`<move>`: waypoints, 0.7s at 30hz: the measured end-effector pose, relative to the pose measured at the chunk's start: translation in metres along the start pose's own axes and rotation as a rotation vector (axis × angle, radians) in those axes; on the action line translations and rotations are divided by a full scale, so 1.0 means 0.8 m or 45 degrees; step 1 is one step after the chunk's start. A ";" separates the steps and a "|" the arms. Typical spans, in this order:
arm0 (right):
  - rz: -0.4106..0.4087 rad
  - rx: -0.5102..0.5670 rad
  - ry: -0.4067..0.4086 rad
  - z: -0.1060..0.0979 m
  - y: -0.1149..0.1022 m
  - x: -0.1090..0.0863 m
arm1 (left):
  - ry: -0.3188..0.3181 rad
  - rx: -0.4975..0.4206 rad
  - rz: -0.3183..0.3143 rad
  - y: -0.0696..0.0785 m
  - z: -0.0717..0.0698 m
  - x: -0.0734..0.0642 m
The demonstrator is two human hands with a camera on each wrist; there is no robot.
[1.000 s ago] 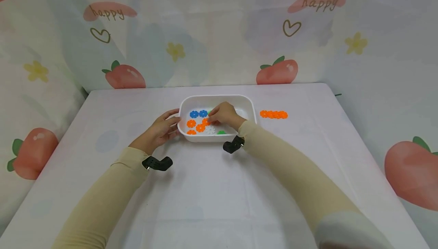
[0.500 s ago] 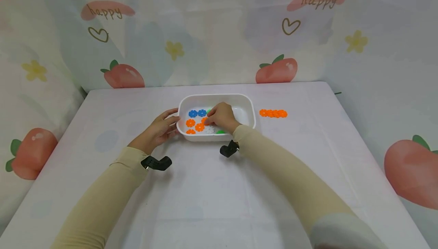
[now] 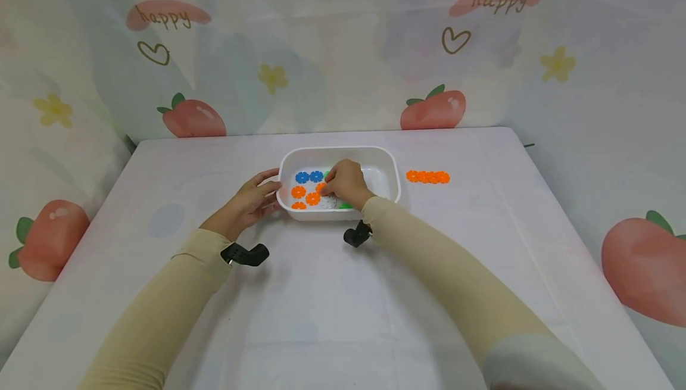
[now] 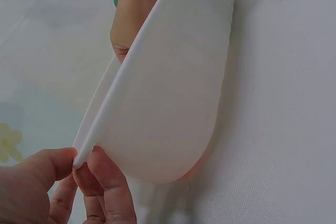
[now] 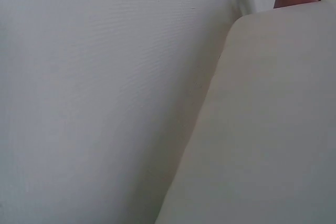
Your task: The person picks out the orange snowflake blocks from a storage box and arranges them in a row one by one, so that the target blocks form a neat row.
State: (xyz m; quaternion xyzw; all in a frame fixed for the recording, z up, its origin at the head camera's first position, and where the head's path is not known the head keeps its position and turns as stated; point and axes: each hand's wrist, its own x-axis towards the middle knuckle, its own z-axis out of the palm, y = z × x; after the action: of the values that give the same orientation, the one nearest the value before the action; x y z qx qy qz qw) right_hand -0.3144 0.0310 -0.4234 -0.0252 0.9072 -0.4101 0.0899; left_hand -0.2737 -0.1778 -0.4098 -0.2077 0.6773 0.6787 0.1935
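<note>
A white plastic tray (image 3: 339,148) stands at the table's far middle. My left hand (image 3: 252,204) pinches its left rim between thumb and fingers, as the left wrist view shows. Inside the tray, my right hand (image 3: 345,183) reaches down with curled fingers. Its fingertips are at an orange flower-shaped disc (image 3: 320,189), which they partly cover and seem to pinch. Left of it lie several more orange discs (image 3: 298,192), and behind these two blue discs (image 3: 302,177). A green disc (image 3: 345,206) lies near the front wall, by some whitish clear discs (image 3: 329,202). The right wrist view shows no fingertips of the right hand.
Right of the tray, several orange discs (image 3: 427,177) lie in a joined or overlapping row. A pale cloth (image 3: 305,318) covers the table. Printed fabric (image 3: 332,68) hangs behind and at both sides. Each wrist carries a black strap mount (image 3: 245,255).
My right hand has shifted slightly left and closer over the orange disc. The left hand keeps its hold on the rim. The head view has tilted a little.
</note>
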 end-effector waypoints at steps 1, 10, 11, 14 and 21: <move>-0.001 0.004 -0.003 0.000 0.000 0.000 | 0.003 0.001 0.000 0.000 0.000 0.000; -0.005 0.030 -0.019 0.000 0.005 0.002 | 0.007 0.007 0.008 -0.001 0.000 0.001; -0.006 0.030 -0.019 0.000 0.006 0.002 | 0.008 0.008 0.008 -0.001 0.000 0.001; -0.002 0.028 -0.024 -0.001 0.006 0.003 | 0.006 0.006 0.007 -0.001 0.000 0.000; 0.019 0.018 -0.035 -0.001 0.003 0.001 | 0.009 0.012 0.004 -0.001 -0.001 0.001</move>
State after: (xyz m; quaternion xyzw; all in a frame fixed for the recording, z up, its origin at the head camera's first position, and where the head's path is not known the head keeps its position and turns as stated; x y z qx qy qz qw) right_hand -0.3155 0.0331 -0.4247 -0.0234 0.9031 -0.4155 0.1056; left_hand -0.2744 -0.1782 -0.4110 -0.2079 0.6814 0.6752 0.1910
